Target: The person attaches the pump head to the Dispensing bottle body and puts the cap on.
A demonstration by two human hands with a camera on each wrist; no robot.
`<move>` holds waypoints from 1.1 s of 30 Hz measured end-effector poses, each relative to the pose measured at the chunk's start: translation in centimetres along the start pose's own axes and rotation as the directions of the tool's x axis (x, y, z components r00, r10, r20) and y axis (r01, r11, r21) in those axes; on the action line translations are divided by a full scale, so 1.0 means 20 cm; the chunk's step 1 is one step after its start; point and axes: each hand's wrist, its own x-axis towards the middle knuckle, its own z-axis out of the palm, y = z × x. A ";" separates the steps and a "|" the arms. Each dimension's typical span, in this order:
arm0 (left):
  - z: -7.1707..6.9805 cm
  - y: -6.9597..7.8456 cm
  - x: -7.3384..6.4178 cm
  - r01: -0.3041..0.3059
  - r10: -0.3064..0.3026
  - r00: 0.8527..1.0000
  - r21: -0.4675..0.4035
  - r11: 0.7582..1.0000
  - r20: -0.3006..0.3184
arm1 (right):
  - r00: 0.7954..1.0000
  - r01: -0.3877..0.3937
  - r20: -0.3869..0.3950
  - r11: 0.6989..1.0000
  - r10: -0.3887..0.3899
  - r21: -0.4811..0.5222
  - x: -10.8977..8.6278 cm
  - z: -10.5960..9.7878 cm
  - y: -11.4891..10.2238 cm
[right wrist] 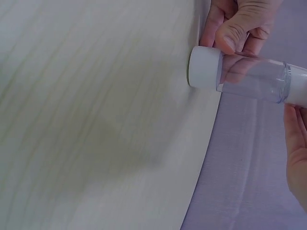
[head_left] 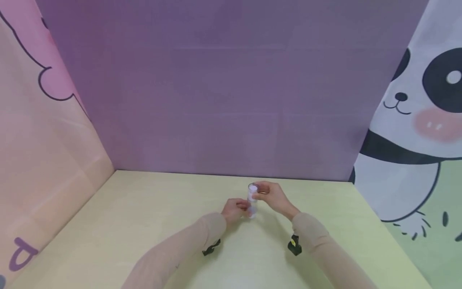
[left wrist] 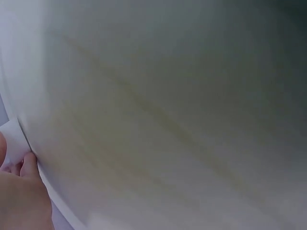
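Note:
A slim clear bottle [right wrist: 254, 79] with a white lower end [right wrist: 204, 67] and a white upper part [right wrist: 297, 86] stands upright at the back of the table. My left hand [head_left: 234, 209] holds it low down, thumb and fingers around the white lower end. Higher up, my right hand [head_left: 272, 195] grips the upper part between thumb and fingers. The left wrist view catches just a white piece of the bottle [left wrist: 15, 141] beside the fingers, at its left edge. In the right wrist view, the frame edge cuts off the bottle's top.
The pale wood-grain table [head_left: 162, 200] meets a purple backdrop [head_left: 231, 100] behind the bottle. Printed cloth panels stand on both sides, the right one with a panda [head_left: 404, 180]. Small black devices [head_left: 294, 245] sit at both wrists.

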 end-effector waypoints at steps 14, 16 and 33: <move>0.02 0.03 -0.03 -0.017 0.017 1.000 0.013 1.000 0.011 | 1.000 -0.010 0.006 1.000 0.010 0.000 -0.03 -0.02 -0.01; 0.02 0.04 -0.03 -0.013 0.013 1.000 0.016 1.000 0.006 | 1.000 -0.012 0.005 1.000 0.012 -0.005 -0.03 -0.03 -0.01; 0.02 0.04 -0.02 -0.006 0.004 1.000 0.099 0.995 0.023 | 0.996 -0.034 0.077 0.999 0.033 0.012 -0.06 -0.06 0.01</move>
